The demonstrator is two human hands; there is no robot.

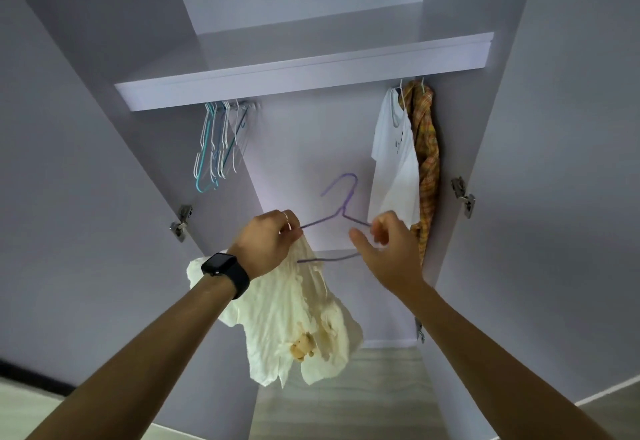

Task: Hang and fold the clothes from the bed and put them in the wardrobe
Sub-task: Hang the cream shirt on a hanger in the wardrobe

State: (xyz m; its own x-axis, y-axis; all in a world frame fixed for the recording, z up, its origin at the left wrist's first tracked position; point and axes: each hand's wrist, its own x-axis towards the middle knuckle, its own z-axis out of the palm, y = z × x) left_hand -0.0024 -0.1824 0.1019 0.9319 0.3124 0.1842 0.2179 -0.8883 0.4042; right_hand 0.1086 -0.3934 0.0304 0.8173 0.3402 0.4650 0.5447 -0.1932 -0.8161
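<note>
Left hand (273, 242): pinches hanger (341, 211) at its left end, with cream shirt (287, 315) dangling below.
Right hand (384, 242): fingers (381, 228) curled at the right end, grip unclear.
Hanger axis: crosswise between hands, hook up.

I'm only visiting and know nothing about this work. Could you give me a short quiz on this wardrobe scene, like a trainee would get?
1. True or false: the cream garment already hangs inside the wardrobe.
2. The hanger that the left hand grips is: A white, B purple, C teal.
3. Fill in: next to the white T-shirt hangs an ___ checked shirt.
Key: 1 false; 2 B; 3 orange.
</note>
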